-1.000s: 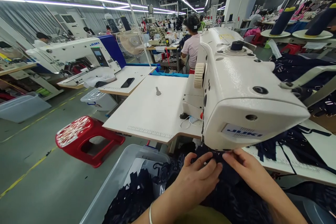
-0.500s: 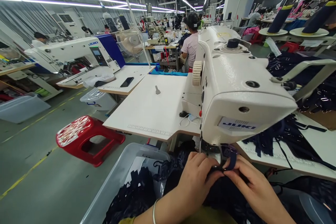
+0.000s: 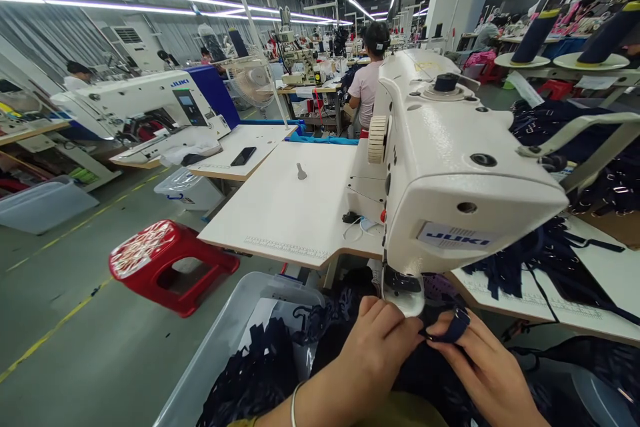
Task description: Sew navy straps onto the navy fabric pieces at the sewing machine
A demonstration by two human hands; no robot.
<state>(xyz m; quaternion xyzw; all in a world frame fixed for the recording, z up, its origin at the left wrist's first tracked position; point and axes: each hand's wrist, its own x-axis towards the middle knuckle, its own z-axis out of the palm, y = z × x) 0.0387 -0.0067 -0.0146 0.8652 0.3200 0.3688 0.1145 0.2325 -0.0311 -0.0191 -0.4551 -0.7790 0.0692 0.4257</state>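
A white Juki sewing machine (image 3: 450,173) stands on a white table (image 3: 295,207) in front of me. Just below its head, my left hand (image 3: 373,347) pinches dark navy fabric (image 3: 435,373) that lies in my lap. My right hand (image 3: 480,367) is closed on a narrow navy strap (image 3: 453,330), looped over its forefinger and meeting my left fingertips. Both hands sit close together under the machine's needle end (image 3: 403,290).
A clear plastic bin (image 3: 220,347) with dark lace pieces stands at my lower left. A red stool (image 3: 165,260) is on the grey floor. More navy pieces (image 3: 545,260) lie on the table at right. A person in pink (image 3: 367,80) sits ahead, with other machines (image 3: 145,107) around.
My hands have drawn back and down from under the machine head, pulling the fabric out. The navy strap now shows looped over my right forefinger.
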